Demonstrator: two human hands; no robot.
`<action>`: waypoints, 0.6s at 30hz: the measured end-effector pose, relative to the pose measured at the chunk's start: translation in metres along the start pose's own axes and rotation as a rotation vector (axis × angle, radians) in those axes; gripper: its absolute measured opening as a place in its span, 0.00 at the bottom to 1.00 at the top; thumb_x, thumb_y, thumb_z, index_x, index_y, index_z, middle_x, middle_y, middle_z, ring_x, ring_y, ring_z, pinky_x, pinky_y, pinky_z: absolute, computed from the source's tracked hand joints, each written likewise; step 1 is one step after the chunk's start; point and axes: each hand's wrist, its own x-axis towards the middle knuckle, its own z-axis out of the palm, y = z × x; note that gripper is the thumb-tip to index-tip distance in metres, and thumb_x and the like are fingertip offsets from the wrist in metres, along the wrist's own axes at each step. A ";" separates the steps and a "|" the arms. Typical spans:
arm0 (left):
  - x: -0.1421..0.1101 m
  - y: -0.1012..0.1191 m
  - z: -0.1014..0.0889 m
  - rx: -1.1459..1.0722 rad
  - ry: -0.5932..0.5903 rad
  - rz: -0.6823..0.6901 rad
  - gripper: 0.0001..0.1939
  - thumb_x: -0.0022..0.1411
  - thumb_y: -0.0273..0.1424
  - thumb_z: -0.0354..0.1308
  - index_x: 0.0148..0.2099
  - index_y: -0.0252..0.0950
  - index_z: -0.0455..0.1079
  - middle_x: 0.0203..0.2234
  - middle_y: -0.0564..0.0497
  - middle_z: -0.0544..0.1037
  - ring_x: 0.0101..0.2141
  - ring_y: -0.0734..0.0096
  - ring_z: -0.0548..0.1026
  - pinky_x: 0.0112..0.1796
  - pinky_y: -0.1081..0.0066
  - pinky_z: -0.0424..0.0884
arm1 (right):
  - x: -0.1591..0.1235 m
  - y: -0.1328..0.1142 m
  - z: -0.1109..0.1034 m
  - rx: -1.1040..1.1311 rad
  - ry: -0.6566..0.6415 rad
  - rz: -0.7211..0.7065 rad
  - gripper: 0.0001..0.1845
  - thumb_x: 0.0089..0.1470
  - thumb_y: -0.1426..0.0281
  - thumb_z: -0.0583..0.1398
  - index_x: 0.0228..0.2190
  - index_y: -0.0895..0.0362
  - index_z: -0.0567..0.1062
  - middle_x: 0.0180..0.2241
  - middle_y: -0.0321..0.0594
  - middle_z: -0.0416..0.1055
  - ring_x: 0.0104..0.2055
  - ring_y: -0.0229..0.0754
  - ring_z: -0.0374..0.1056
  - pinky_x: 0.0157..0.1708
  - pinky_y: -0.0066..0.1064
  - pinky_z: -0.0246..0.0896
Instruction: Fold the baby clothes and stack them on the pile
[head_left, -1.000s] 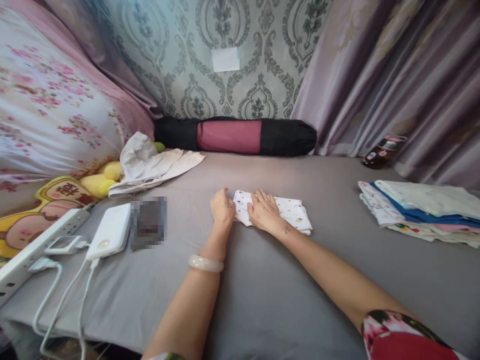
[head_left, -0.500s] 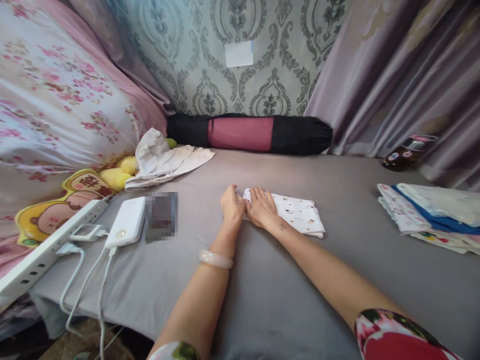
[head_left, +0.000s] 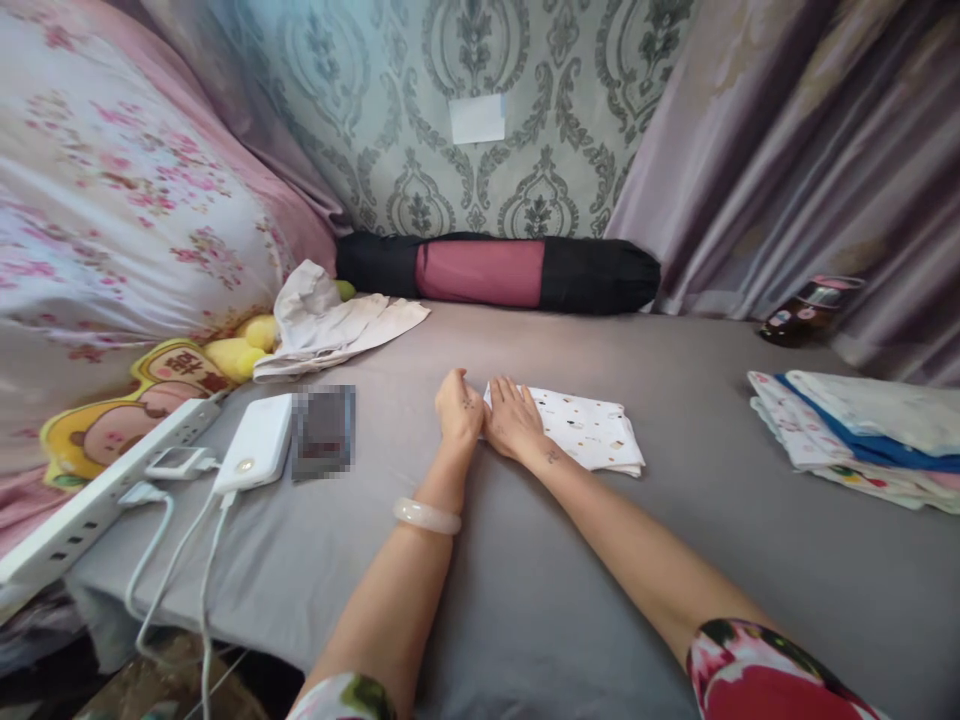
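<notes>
A folded white cloth (head_left: 592, 432) with small dark and tan prints lies flat on the grey sheet (head_left: 600, 580). My right hand (head_left: 513, 416) rests flat on its left part, palm down, fingers stretched out and covering that end. Right beside the cloth's left edge is my left hand (head_left: 459, 408), its fingers curled in and largely hidden behind the back of the hand. The two hands touch or nearly touch. Whether the left fingers pinch the cloth's edge, I cannot make out. A pale bangle (head_left: 427, 516) circles my left wrist.
At right lies a stack of folded cloths (head_left: 862, 425), with a dark bottle (head_left: 799, 315) behind. A black and pink roll (head_left: 480, 272) lines the wall. Leftward are a crumpled pale cloth (head_left: 322, 325), a blurred dark rectangle (head_left: 322, 430), a white power bank (head_left: 255, 445) and a power strip (head_left: 90, 510).
Both hands have shifted slightly left in the view, the left a little further from the cloth's end. The right hand stays flat on the cloth. The view has tilted slightly.
</notes>
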 end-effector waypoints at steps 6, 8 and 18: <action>-0.017 0.001 -0.044 0.290 0.019 0.029 0.17 0.64 0.30 0.48 0.52 0.35 0.69 0.42 0.42 0.75 0.47 0.55 0.70 0.49 0.56 0.65 | 0.002 -0.001 -0.002 0.047 0.004 0.003 0.32 0.64 0.62 0.41 0.62 0.68 0.56 0.65 0.53 0.51 0.67 0.49 0.45 0.64 0.43 0.35; -0.024 -0.011 -0.069 0.395 0.014 0.025 0.17 0.63 0.33 0.49 0.53 0.36 0.69 0.42 0.41 0.74 0.46 0.52 0.69 0.47 0.55 0.65 | -0.001 0.003 -0.008 0.086 0.010 -0.028 0.31 0.64 0.61 0.40 0.62 0.67 0.57 0.64 0.53 0.52 0.67 0.49 0.46 0.64 0.43 0.37; -0.042 -0.092 -0.177 0.700 0.117 -0.225 0.21 0.63 0.44 0.50 0.52 0.40 0.71 0.41 0.41 0.72 0.48 0.47 0.67 0.49 0.53 0.64 | -0.046 0.054 -0.031 0.023 0.109 -0.108 0.34 0.64 0.59 0.38 0.62 0.67 0.56 0.65 0.53 0.51 0.67 0.50 0.45 0.65 0.45 0.40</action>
